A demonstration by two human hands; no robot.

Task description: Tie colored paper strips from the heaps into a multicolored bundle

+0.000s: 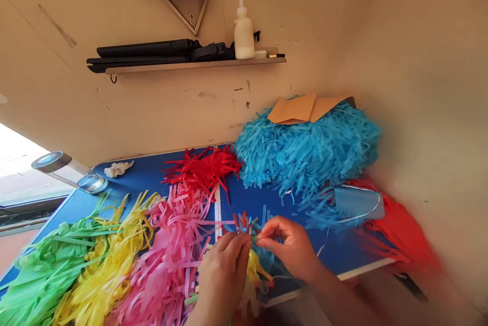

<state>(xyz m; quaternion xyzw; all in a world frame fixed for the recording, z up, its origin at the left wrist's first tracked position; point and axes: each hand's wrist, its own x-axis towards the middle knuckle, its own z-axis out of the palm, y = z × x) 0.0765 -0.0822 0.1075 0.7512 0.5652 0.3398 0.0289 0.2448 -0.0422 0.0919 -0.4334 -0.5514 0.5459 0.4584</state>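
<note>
My left hand (224, 270) and my right hand (290, 244) meet low in the middle of the head view, over the table's front part. Both are closed in a pinch, fingertips almost touching, on a small twisted bit of green tissue paper (254, 239). Fingers cover most of that piece. Just beneath and behind them lie cut strips in several colours, with a yellow tissue tassel (256, 267) partly hidden by my left hand. Left of my hands spread fringed pink tissue paper (160, 260), yellow tissue paper (102, 275) and green tissue paper (49, 260).
Fringed red paper (202, 168) and a large blue fringe heap (305, 158), topped by brown card (293, 110), lie at the back of the blue table (148, 163). A glass bottle (72, 171) leans at left. White string (324, 239) runs right; a wall shelf (198, 66) holds a glue bottle (244, 36).
</note>
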